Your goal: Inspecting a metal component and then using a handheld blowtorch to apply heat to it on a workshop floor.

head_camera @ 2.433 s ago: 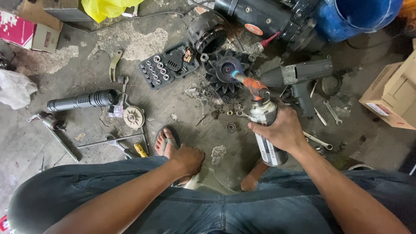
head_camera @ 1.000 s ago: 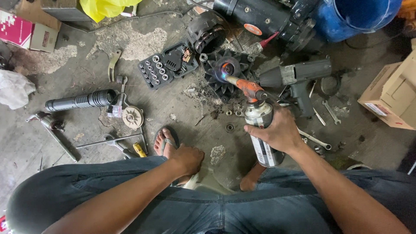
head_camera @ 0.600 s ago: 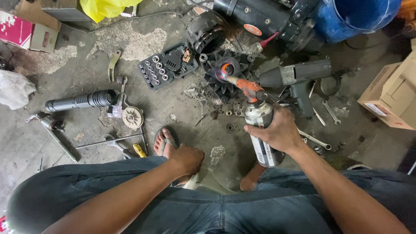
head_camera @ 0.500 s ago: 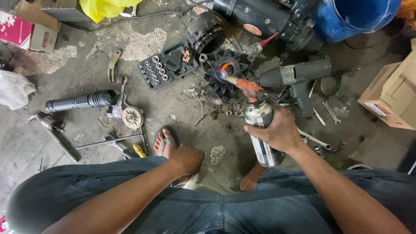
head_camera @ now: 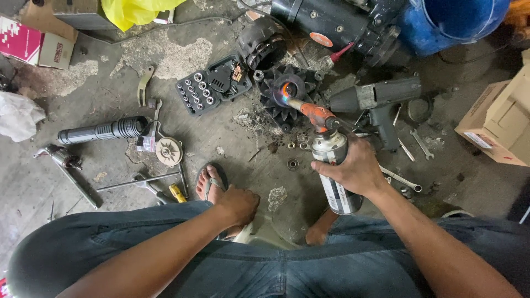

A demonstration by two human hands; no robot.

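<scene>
My right hand [head_camera: 353,168] grips a silver gas canister [head_camera: 334,176] with an orange torch head [head_camera: 317,115]. The torch's flame plays on the hub of a black finned alternator part [head_camera: 287,99] lying on the concrete floor. My left hand [head_camera: 238,203] rests closed on my left knee, above my sandalled foot [head_camera: 210,182], and holds nothing that I can see. Small rings and washers [head_camera: 292,163] lie on the floor between the canister and the alternator part.
A socket set case [head_camera: 212,83] lies open to the left of the alternator part. A black power tool [head_camera: 375,102], wrenches [head_camera: 422,144], a black cylinder [head_camera: 105,131], a round white part [head_camera: 168,152], cardboard boxes [head_camera: 499,124], a blue drum [head_camera: 452,22] and a starter motor [head_camera: 326,19] surround me.
My right hand has tilted the torch forward and to the left, bringing its flame from the near rim onto the hub of the alternator part. My left hand has stayed on my knee.
</scene>
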